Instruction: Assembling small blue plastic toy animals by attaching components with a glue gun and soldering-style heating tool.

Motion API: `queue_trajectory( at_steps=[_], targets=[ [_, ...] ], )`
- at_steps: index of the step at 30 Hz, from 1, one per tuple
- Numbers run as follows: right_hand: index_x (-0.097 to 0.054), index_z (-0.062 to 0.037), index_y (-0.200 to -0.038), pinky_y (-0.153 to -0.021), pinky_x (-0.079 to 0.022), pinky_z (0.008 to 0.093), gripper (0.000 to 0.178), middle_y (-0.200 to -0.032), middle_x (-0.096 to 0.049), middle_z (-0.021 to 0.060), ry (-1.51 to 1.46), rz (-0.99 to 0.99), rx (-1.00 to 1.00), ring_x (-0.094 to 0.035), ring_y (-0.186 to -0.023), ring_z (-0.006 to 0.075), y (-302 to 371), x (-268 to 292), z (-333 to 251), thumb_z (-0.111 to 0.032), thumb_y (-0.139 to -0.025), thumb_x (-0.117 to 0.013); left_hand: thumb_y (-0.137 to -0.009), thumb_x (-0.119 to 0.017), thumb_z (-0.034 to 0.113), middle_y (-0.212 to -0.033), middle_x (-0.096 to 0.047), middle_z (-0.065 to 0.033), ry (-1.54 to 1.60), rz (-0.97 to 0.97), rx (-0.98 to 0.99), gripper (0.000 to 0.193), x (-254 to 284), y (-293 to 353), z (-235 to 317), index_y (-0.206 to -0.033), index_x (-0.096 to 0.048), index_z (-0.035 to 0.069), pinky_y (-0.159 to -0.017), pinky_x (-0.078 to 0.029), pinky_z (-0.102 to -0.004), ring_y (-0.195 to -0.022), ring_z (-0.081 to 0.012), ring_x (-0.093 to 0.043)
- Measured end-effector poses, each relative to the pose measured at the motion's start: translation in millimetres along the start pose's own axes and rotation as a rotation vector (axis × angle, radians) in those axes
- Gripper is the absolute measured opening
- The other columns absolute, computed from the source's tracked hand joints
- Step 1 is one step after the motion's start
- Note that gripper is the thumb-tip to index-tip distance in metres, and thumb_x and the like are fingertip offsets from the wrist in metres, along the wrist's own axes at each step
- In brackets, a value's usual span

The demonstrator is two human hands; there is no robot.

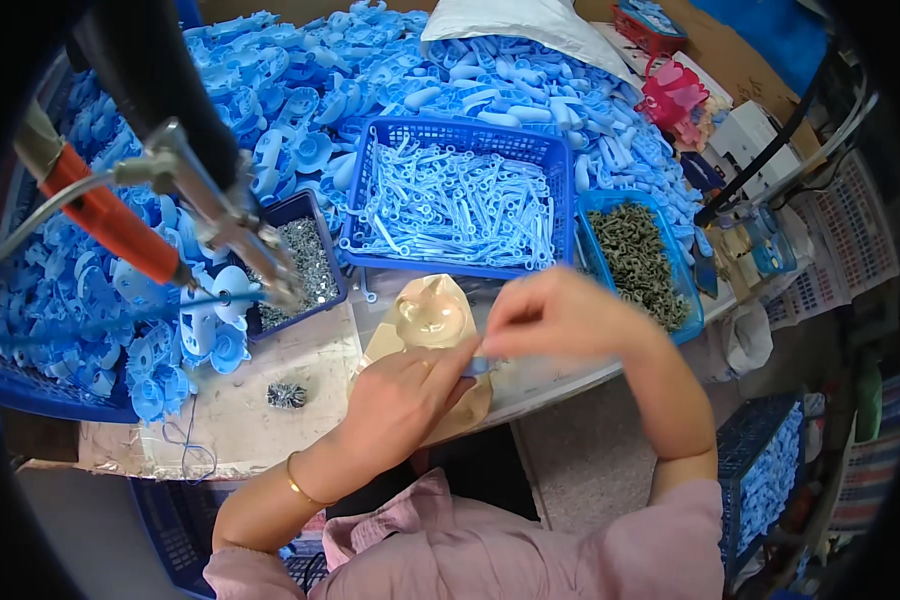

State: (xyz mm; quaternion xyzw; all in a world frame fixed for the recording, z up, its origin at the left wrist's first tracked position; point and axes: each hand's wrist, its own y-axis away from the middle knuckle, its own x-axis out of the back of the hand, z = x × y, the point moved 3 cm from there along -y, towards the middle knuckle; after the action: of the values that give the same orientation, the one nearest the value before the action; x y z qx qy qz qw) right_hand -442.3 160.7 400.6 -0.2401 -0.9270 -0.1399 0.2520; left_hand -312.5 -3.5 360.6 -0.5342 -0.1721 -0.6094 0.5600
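My left hand (402, 396) lies over the lower part of a beige moulded fixture (432, 312) with a rounded hollow. Its fingers are closed at a light blue plastic part (477, 366), of which only a small piece shows. Just above that part is my right hand (560, 315), its thumb and fingertips pinched together. Whatever the pinch holds is too small or hidden to make out. Behind the fixture stands a blue basket (450, 268) of thin light blue plastic sticks with ringed ends.
At the left, a dark bin (342, 290) holds small metal pieces, beneath a hanging orange-and-metal power screwdriver (110, 215). A blue tray (692, 326) of dark greenish small parts stands right. Light blue plastic shells (270, 70) heap behind. A small metallic bundle (286, 395) lies on the table.
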Motion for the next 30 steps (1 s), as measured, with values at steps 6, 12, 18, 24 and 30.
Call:
queue_trajectory(
  at_steps=[6, 12, 18, 24, 30],
  targets=[
    [-0.068, -0.0098, -0.116, -0.088, -0.054, 0.0383, 0.039, -0.116, -0.066, 0.0149, 1.03, 0.965, 0.072, -0.066, -0.101, 0.0313, -60.6, 156.2, 96.9, 0.003, -0.08, -0.062, -0.076, -0.077, 0.006, -0.096, -0.072, -0.007, 0.014, 0.085, -0.049, 0.041, 20.8, 13.9, 0.4, -0.115, -0.067, 0.008, -0.066, -0.056, -0.0346, -0.077, -0.0247, -0.068],
    [-0.069, -0.0127, -0.112, -0.084, -0.055, 0.0422, 0.028, -0.125, -0.066, 0.0089, 0.887, 0.742, -0.041, -0.066, -0.103, 0.0305, -82.4, 180.3, 122.2, -0.008, -0.089, -0.054, -0.074, -0.078, 0.01, -0.106, -0.072, -0.0014, -0.099, 0.026, -0.116, 0.041, 21.7, 46.4, -6.3, -0.115, -0.07, 0.011, -0.073, -0.058, -0.0321, -0.082, -0.0204, -0.067],
    [-0.066, -0.0025, -0.124, -0.08, -0.054, 0.0281, 0.03, -0.1, -0.072, 0.0111, 0.303, 0.985, 0.119, -0.07, -0.089, 0.0162, -38.5, 156.4, 102.3, -0.01, -0.095, -0.065, -0.072, -0.079, 0.012, -0.113, -0.071, -0.0027, -0.177, 0.033, -0.091, 0.04, 12.0, 83.7, -21.5, -0.111, -0.071, 0.011, -0.082, -0.058, -0.0344, -0.1, -0.0236, -0.068],
    [-0.07, -0.0012, -0.112, -0.064, -0.053, 0.0286, 0.028, -0.083, -0.069, 0.0081, 0.09, 0.351, 0.044, -0.067, -0.071, 0.0161, 21.1, -28.1, 30.9, -0.008, -0.086, -0.074, -0.078, -0.08, 0.017, -0.118, -0.069, -0.0082, -0.004, 0.004, -0.049, 0.036, 8.3, 94.7, -26.6, -0.112, -0.069, 0.009, -0.1, -0.051, -0.0443, -0.113, -0.0281, -0.066],
    [-0.07, -0.0085, -0.092, -0.061, -0.048, 0.0336, 0.031, -0.083, -0.063, 0.005, 0.661, 0.309, 0.44, -0.059, -0.069, 0.023, 31.6, -101.9, 17.7, -0.024, -0.07, -0.086, -0.079, -0.078, 0.015, -0.122, -0.067, -0.0081, 0.0, 0.038, -0.048, 0.035, -2.8, 102.9, -28.7, -0.113, -0.069, 0.007, -0.102, -0.05, -0.0454, -0.116, -0.0283, -0.064]
  ],
)
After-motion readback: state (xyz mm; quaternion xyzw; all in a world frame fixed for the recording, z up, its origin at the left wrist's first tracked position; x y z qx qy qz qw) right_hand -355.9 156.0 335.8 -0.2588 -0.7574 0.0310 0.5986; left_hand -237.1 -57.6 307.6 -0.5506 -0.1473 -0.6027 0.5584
